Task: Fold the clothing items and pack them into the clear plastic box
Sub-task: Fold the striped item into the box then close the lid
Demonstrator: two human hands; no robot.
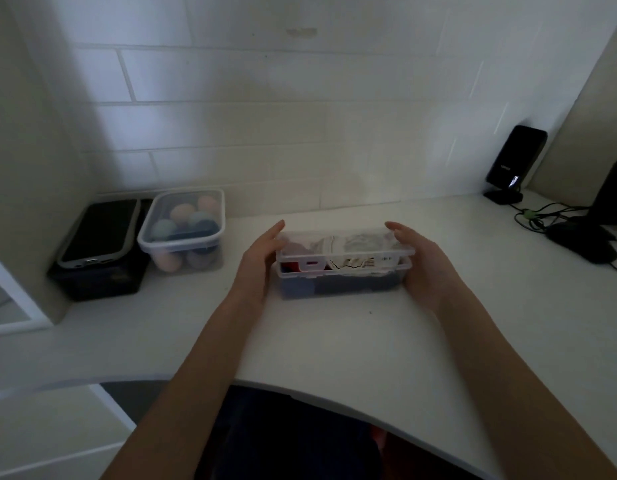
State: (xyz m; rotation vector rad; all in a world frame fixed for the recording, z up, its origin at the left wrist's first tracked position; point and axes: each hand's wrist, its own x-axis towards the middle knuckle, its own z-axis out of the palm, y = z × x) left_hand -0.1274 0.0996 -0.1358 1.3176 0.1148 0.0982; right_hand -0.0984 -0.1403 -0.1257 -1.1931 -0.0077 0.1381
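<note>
A clear plastic box (340,284) stands in the middle of the white desk (335,341). Its clear lid (348,242) lies on top, slightly raised above the box rim. Folded clothing fills the box: dark blue cloth low down, red at the left, white patterned pieces (352,261) at the top. My left hand (262,258) presses flat against the box's left end. At the right end, my right hand (421,261) cups the box, fingers reaching up to the lid's edge.
A second clear lidded box (184,232) with several pastel balls stands at the back left, next to a black box (99,275) with a phone on it. A black device on a stand (515,161), cables and a dark mouse (582,244) occupy the back right.
</note>
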